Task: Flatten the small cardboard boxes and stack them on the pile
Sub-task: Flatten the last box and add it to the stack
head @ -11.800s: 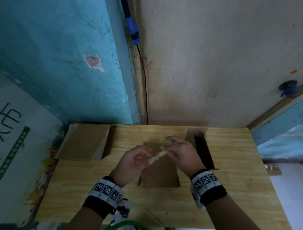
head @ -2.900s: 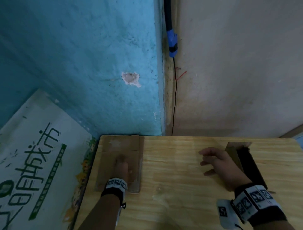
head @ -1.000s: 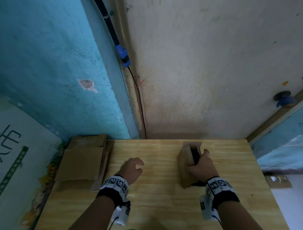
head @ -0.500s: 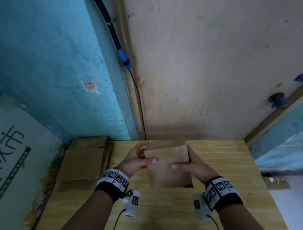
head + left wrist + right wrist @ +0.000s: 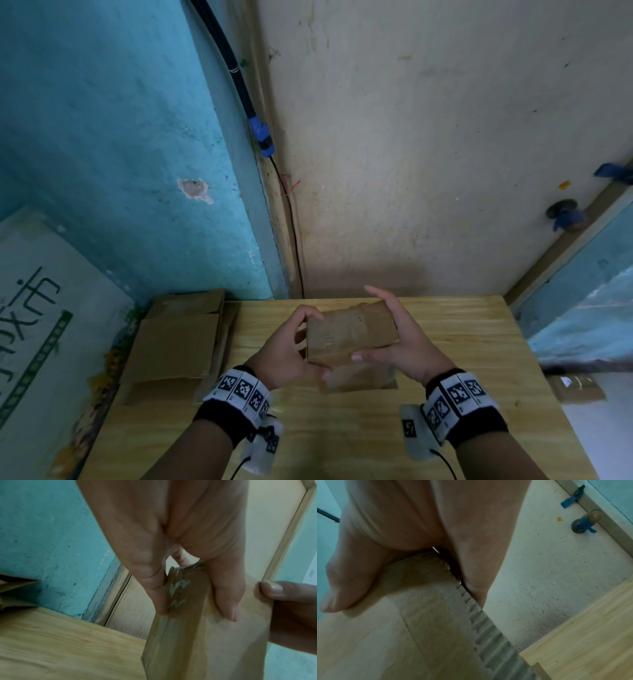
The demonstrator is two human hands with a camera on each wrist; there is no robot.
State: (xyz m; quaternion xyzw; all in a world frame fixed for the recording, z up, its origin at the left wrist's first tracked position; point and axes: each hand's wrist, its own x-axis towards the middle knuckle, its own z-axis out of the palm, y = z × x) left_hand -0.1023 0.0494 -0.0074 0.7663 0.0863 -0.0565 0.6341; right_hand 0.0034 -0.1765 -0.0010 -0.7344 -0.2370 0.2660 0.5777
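Observation:
A small brown cardboard box [image 5: 349, 334] with tape across its upper face is held above the wooden table [image 5: 342, 438] at its middle. My left hand [image 5: 291, 346] grips its left end, thumb on top. My right hand [image 5: 407, 339] grips its right end, thumb on the near edge and fingers round the far side. The left wrist view shows my fingers [image 5: 154, 588] pinching the box's [image 5: 188, 622] edge. In the right wrist view the box's [image 5: 428, 628] corrugated edge runs under my palm. The pile of flattened boxes [image 5: 178, 342] lies at the table's back left corner.
The table stands in a corner between a blue wall [image 5: 120, 154] and a beige wall [image 5: 428, 154], with a black cable [image 5: 239, 85] running down the corner. A large printed board [image 5: 41, 325] leans at the left. Bare tabletop [image 5: 462, 342] stretches right of the hands.
One second ago my right hand alone held the box standing on the table. Both hands now hold it, and it has been turned so its taped face points up.

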